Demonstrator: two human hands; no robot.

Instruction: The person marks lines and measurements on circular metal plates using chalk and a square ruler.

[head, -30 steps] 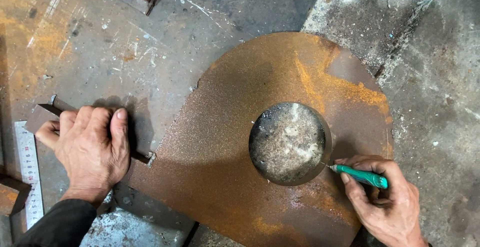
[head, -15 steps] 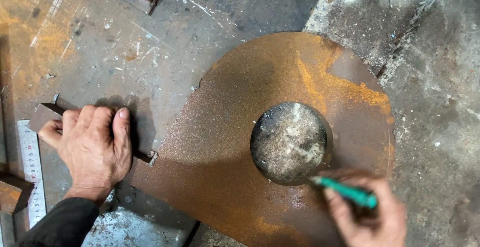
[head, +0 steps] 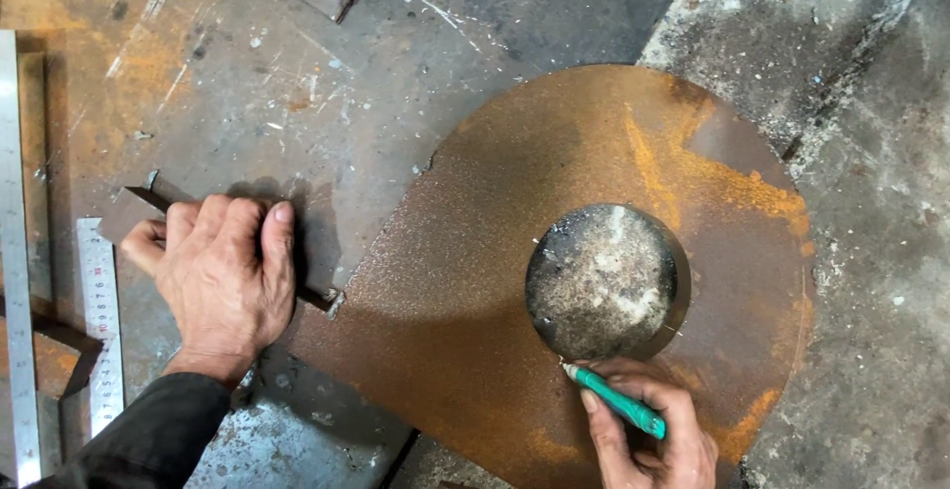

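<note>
Steel worktop, grey and rust-stained, carrying a rusty plate with a round hole in its wide end. Left hand spread flat, palm down, over a dark bar beside the plate's narrow end. Right hand closed on a green scriber, tip touching the hole's lower rim. Two rulers at far left.

Left hand: bare, no glove, no ring or watch visible; nails short.
Left sleeve: dark, near-black fabric, long, ending at the wrist; plain cuff, no markings visible.
Right hand: bare, no glove, no ring visible; wrist and forearm cut off by the lower frame edge, so any sleeve cannot be judged.
</note>
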